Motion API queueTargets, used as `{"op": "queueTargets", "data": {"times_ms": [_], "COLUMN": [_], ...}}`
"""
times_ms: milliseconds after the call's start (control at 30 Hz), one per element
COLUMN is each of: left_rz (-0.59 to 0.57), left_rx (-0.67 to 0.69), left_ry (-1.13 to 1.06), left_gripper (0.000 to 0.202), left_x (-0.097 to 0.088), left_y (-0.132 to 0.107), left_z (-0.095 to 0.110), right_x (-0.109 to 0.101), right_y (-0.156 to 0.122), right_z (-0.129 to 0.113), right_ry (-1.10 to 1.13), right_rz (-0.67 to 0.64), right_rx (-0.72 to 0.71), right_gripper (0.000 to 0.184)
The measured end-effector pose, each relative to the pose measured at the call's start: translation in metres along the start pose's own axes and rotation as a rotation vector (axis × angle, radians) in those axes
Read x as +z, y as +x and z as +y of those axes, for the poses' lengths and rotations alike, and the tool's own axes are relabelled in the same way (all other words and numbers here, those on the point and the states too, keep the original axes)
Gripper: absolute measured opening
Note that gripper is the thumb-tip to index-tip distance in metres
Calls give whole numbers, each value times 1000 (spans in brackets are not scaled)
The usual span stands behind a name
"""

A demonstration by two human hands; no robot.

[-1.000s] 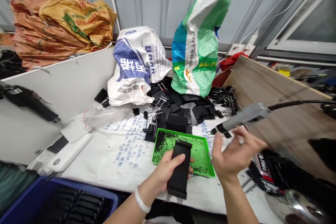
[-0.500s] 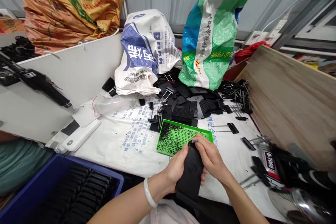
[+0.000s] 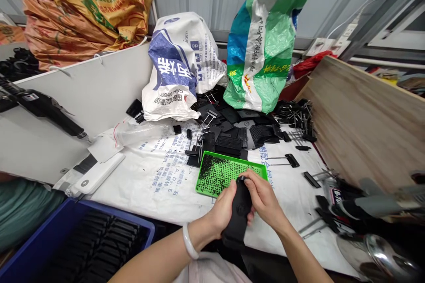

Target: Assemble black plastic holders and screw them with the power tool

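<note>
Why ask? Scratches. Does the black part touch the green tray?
Cannot tell: the head view shows the part over the tray, left hand and right hand hiding the edge.

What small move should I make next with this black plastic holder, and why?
Probably steady the black plastic holder in the left hand while the right hand works at its top end. Both hands are on it directly above the green tray, so anything that slips would likely land there.

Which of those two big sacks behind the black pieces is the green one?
The taller woven plastic sack, on the right, striped green, white and blue. The white sack to its left has a blue panel and no green stripes.
</note>
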State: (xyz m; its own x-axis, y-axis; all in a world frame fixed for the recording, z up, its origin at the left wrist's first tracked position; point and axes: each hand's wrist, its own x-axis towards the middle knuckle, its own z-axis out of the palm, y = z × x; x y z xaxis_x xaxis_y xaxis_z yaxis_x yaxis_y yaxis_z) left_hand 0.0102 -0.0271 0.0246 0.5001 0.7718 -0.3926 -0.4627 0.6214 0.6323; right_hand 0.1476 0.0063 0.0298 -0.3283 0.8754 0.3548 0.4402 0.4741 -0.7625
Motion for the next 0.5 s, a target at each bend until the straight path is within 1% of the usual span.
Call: {"op": "queueTargets", "data": {"times_ms": [67,133,200,267,300,333,367,400,433,467,500], "left_rz": [98,146,145,110,90,72,63,63,65,67,74], "left_rx": [157,239,238,161,103,46,3,-21,-30,-34,-30], "left_ry": [213,351,376,268,176,79,-12,-83,-124,-134,-121], "left_gripper": [73,74,72,71,71,70,70,68,66,62,56], "left_x": [-4,-7,-9,-12,-14,-16,-19,-21,-23,-25,-27], "left_y": [2,3,4,4,4,4,4,3,2,0,-1], "left_z": [-4,-7,-8,-8,-7,-7,-6,-5,-5,-4,-3], "right_x": [5,11,14,10,5,-3,-14,-27,-41,-56,-71], "right_y": [-2,-4,-5,-7,-9,-10,-12,-14,-15,-15,-13], "right_z": [2,3,2,-2,-5,-6,-6,-5,-1,6,14], "right_ry": [8,32,15,-104,-195,-293,-377,-429,-434,-385,-276], "right_rz": [22,39,37,82,140,227,363,552,765,966,1163], "right_rx": [65,92,81,36,8,-22,-50,-68,-71,-63,-35], "right_gripper": [21,22,22,21,20,19,20,22,24,25,27]}}
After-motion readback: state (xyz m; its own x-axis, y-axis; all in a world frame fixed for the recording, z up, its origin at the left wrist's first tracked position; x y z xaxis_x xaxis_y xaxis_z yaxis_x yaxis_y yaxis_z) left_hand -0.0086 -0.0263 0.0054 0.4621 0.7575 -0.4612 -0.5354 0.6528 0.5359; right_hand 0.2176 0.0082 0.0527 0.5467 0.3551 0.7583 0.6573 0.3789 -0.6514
